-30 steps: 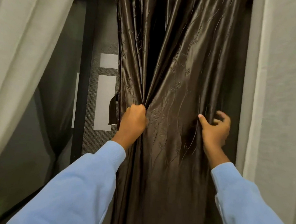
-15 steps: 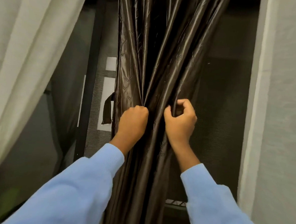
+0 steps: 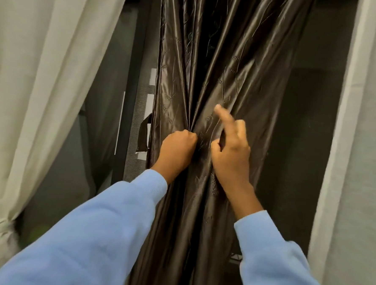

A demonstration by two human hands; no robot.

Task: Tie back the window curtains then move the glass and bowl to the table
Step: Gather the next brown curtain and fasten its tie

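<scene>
- The left hand [image 3: 178, 147] is closed in a fist and grips the gathered brown curtain [image 3: 210, 55].
- The right hand [image 3: 230, 155] lies against the curtain, fingers stretched out, blurred.

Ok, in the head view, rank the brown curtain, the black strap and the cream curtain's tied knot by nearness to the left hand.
1. The brown curtain: bunched in the grip of the left hand.
2. The black strap: hanging just left of that hand.
3. The cream curtain's tied knot: far off at lower left.
</scene>
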